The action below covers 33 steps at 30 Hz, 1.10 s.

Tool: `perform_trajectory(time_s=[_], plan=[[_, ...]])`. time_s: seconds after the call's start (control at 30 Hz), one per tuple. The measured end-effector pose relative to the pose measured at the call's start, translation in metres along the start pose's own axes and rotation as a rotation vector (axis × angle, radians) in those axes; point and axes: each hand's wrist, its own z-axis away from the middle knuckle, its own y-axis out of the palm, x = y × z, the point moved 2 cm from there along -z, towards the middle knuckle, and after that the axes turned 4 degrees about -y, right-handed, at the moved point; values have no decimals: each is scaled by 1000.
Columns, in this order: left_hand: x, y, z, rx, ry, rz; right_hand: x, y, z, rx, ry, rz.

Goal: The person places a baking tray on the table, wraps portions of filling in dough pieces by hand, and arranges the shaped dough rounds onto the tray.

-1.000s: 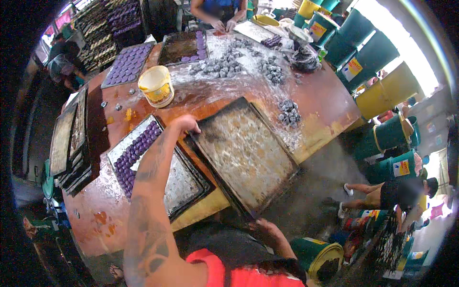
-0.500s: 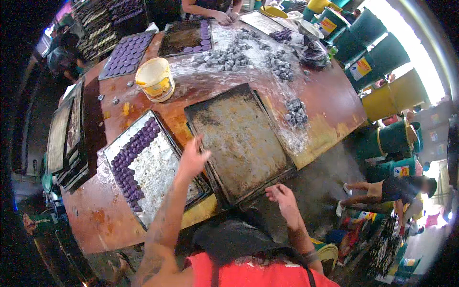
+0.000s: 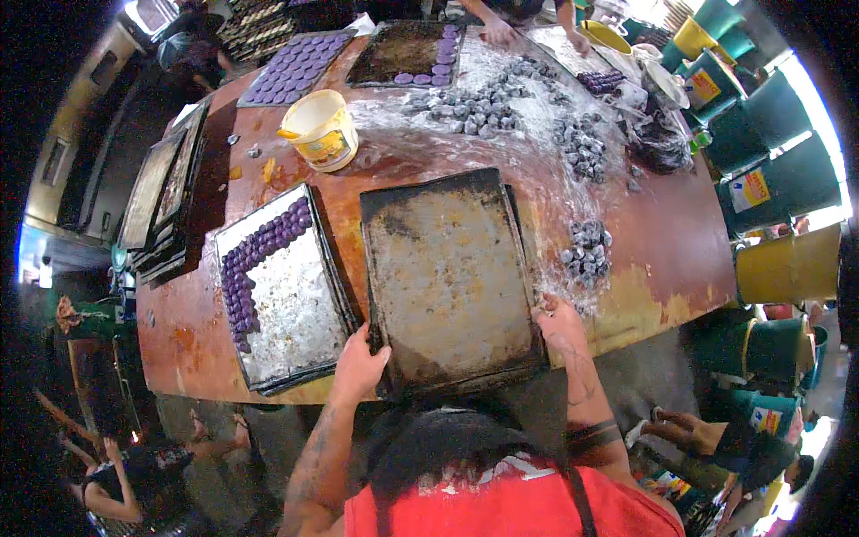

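Observation:
In front of me lies a stack of bare, stained metal baking trays (image 3: 447,277). My left hand (image 3: 365,358) holds its left edge with curled fingers, and my right hand (image 3: 555,320) grips the right edge. Just left of my left hand is a floured silver tray (image 3: 291,313) on other trays, with rows of small purple pieces (image 3: 242,291) along two sides. Loose clumps of powdered dark pieces (image 3: 586,251) lie on white powder beyond my right hand. A pale yellow bucket (image 3: 320,134) stands farther back on the reddish table (image 3: 649,237).
Tray stacks (image 3: 161,197) sit at the table's left. Trays of flat purple discs (image 3: 291,67) lie at the back, where a co-worker's hands (image 3: 497,31) work. Green and yellow tubs (image 3: 783,264) line the right. Other people (image 3: 116,483) are around the table, left and right.
Both my hands briefly came off the bare trays, then took hold of their two side edges. The stack now sits squarer to me, and the view has swung round.

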Motion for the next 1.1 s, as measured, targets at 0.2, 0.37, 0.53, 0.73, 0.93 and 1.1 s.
perform_trajectory(time_s=[0.2, 0.37, 0.53, 0.73, 0.93, 1.1], plan=[[-21, 33, -7, -158, -204, -375, -31, 3, -22, 219, -133, -15], [-19, 41, -7, -124, -245, -167, -4, -25, -11, 286, -145, -91], [30, 54, -37, -182, -117, 133, 14, -18, -30, 322, -201, -117], [55, 40, -51, -97, -106, 272, 12, 4, -39, 260, -441, -121], [33, 1, -54, -560, -70, 197, 5, -79, -79, -397, -631, 391], [95, -79, -44, -678, -184, -61, -25, -52, -96, -390, -616, 403]])
